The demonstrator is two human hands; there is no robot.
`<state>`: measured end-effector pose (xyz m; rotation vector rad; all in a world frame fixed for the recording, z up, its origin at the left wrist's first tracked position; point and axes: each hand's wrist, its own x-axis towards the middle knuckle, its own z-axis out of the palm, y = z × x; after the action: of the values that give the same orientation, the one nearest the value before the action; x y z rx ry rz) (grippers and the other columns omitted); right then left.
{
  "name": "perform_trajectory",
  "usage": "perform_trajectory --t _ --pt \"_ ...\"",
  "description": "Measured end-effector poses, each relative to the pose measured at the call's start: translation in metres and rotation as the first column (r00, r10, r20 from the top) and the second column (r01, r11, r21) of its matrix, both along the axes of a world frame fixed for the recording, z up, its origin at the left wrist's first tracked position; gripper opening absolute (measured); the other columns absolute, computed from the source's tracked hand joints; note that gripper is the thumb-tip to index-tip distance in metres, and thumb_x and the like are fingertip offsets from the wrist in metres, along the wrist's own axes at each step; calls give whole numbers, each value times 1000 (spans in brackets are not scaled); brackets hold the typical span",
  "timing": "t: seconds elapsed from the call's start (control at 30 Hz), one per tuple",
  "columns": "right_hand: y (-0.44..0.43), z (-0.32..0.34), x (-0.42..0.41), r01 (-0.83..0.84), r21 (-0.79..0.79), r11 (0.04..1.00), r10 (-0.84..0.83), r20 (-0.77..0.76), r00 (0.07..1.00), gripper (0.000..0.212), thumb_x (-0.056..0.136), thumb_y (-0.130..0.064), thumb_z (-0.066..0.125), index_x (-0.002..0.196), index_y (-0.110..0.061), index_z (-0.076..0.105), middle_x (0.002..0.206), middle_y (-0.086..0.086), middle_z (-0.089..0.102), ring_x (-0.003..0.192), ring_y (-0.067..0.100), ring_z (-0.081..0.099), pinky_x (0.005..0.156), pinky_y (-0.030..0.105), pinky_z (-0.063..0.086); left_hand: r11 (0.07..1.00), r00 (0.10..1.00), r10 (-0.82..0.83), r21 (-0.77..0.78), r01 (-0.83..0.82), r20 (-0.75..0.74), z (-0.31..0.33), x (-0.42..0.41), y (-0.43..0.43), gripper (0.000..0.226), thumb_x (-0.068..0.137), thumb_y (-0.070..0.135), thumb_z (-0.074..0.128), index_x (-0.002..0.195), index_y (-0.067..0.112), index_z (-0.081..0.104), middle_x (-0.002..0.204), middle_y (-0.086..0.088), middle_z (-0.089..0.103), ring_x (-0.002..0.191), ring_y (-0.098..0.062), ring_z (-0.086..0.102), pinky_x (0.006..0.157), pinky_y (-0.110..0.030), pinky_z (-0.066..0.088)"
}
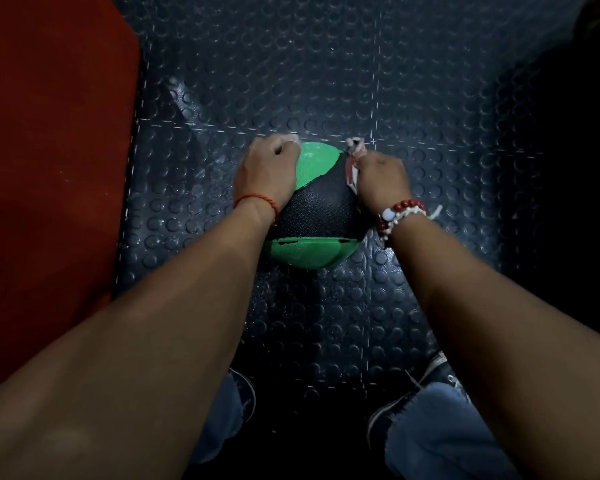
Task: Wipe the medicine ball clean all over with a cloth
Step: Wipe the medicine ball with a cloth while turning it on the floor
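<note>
A green and black medicine ball (pixel 317 209) rests on the studded dark floor in the middle of the head view. My left hand (pixel 265 171) lies on the ball's upper left side, fingers curled over its far edge. My right hand (pixel 381 180) presses against the ball's upper right side and is closed on a pale cloth (pixel 353 161), which sticks out beyond the knuckles and hangs against the black panel. Most of the cloth is hidden under the hand.
A red padded mat or bench (pixel 52 174) fills the left side. The dark studded rubber floor (pixel 326 81) stretches ahead of the ball. My two shoes (pixel 402 407) and jean cuffs stand at the bottom. The right edge is in deep shadow.
</note>
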<state>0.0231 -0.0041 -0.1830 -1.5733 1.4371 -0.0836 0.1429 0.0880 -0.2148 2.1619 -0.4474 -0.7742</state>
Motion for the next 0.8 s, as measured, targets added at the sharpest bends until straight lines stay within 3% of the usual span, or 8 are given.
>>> perform_trajectory --t 0.1,0.2,0.27,0.33,0.47,0.6,0.7,0.8 --pt "32 -1 -5 72 -101 992 -75 -24 997 33 102 -37 37 112 -19 62 97 -1 59 76 8 53 65 21 44 1000 1000 8 14 -8 11 -1 1 -3 26 91 43 49 100 40 73 124 10 67 110 -15 61 97 -31 47" --pt "51 6 1 -116 -402 908 108 -42 993 38 101 -36 35 133 -25 53 133 0 51 113 17 52 93 34 44 999 1000 -16 29 16 23 -2 1 -4 23 92 43 49 91 41 73 123 6 67 107 -16 60 91 -30 46" --pt "38 9 8 -236 -402 885 228 -69 971 36 101 -34 36 128 -22 58 125 -1 53 104 16 52 85 32 43 999 999 -41 1 41 23 -2 -1 0 23 85 55 51 83 44 72 119 5 68 102 -13 61 87 -31 46" --pt "19 7 12 -285 -293 913 277 -69 958 33 101 -34 38 112 -19 65 104 0 59 87 14 54 74 29 42 999 999 -41 -29 41 20 -3 -2 4 41 76 68 53 104 46 73 124 10 65 111 -10 61 97 -36 48" --pt "5 -3 3 -14 -49 999 16 45 999 32 102 -33 39 91 -21 66 76 -2 58 65 9 50 54 23 37 1000 1000 -9 -24 9 -16 -1 -3 2 53 69 71 54 110 43 72 126 10 64 116 -13 60 104 -41 47" --pt "42 -14 -11 188 -140 972 -183 49 982 35 101 -35 37 114 -15 63 103 -1 60 75 8 54 62 21 51 1000 999 26 -8 -26 -38 -2 -3 -3 57 63 73 52 107 44 73 122 12 67 112 -12 63 101 -41 49" --pt "74 -6 -8 7 -438 899 33 84 996 40 98 -31 39 134 -20 52 131 1 49 102 16 56 84 29 52 998 997 66 -8 -66 -51 -4 -1 -3 56 61 73 51 105 46 73 123 13 67 114 -12 62 102 -41 49" --pt "58 0 2 -128 -474 871 164 34 986 39 99 -30 39 134 -22 53 133 -1 49 108 13 50 88 28 40 999 998 34 -13 -35 -44 -4 0 -1 49 73 66 53 112 43 72 131 10 64 120 -13 59 106 -38 46"
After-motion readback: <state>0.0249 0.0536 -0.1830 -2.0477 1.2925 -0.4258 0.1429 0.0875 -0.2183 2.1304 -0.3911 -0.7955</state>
